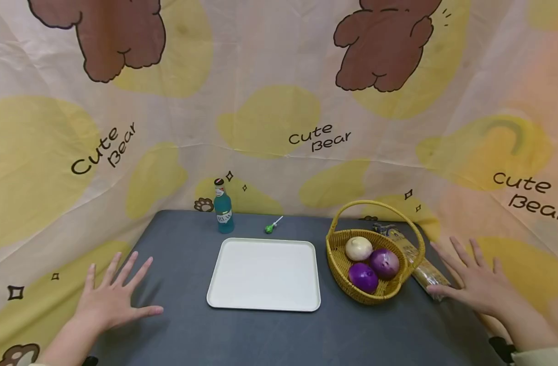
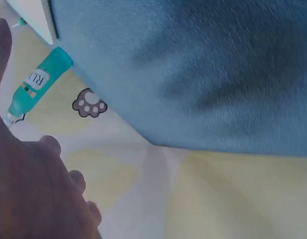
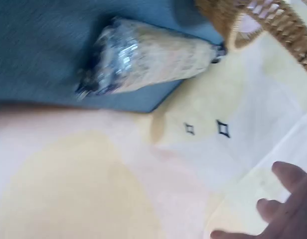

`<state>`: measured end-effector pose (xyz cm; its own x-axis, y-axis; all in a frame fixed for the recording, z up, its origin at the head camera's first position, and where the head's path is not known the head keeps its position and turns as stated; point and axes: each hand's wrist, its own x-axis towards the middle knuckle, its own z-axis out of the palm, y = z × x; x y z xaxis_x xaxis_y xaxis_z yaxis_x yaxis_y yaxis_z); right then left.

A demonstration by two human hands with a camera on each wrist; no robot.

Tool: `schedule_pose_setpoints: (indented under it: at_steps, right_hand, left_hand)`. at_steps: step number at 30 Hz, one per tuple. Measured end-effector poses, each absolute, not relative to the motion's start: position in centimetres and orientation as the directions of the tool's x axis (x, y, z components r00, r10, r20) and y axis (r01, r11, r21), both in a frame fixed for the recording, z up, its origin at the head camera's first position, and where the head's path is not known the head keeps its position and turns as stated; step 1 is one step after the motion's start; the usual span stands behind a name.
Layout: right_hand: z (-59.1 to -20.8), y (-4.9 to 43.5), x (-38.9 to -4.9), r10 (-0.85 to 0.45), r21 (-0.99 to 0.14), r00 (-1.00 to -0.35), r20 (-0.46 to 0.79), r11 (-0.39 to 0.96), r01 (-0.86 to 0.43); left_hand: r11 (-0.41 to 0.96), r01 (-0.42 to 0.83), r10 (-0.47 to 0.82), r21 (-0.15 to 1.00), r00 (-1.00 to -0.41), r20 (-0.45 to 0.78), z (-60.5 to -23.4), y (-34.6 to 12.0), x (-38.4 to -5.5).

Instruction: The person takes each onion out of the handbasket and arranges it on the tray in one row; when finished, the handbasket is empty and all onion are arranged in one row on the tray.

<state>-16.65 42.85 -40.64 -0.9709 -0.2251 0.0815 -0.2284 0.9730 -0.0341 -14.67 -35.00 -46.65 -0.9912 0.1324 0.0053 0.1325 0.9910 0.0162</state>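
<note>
My left hand (image 1: 112, 300) is spread above the left side of the table, fingers straight, holding nothing. On the far right, my right hand (image 1: 482, 284) also has its fingers spread and holds nothing; its thumb overlaps the end of a clear plastic package (image 1: 427, 274) in the head view. Nearest to that hand are this package and a yellow wicker basket (image 1: 347, 290) with a tall handle. Inside the basket lie a white onion (image 1: 359, 248) and two purple onions (image 1: 384, 263). A white rectangular tray (image 1: 264, 274) lies in the middle of the table.
A blue-green bottle (image 1: 223, 211) stands upright behind the tray's left corner. Beside it, a green lollipop (image 1: 271, 227) lies near the back edge. The dark grey table (image 1: 183, 269) is bordered by a printed cloth (image 1: 260, 122) at the back and sides.
</note>
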Motion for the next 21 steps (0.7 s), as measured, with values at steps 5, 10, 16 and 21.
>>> schedule_pose_setpoints:
  at_steps: [5, 10, 16, 21]
  right_hand:
    - [-39.6, 42.3, -16.4, -0.293, -0.154, -0.938, 0.184, 0.934, -0.322]
    - [-38.6, 41.5, -16.0, -0.289, -0.321, -0.912, 0.291, 0.869, -0.378]
    - [-38.0, 39.9, -15.7, -0.169, -0.473, -0.897, 0.408, 0.802, -0.366]
    - [-38.1, 38.0, -15.2, -0.051, -0.597, -0.899, 0.435, 0.731, -0.33]
  left_hand:
    - [0.983, 0.128, 0.132, 0.132, -0.991, -0.02, -47.0, -34.8, -14.6]
    - [0.957, 0.144, 0.143, 0.253, -0.989, 0.021, -47.5, -34.1, -14.4]
    - [0.894, 0.189, 0.175, 0.407, -0.982, 0.073, -48.0, -32.1, -14.5]
    - [0.823, 0.208, 0.177, 0.528, -0.978, 0.109, -48.2, -30.3, -15.0]
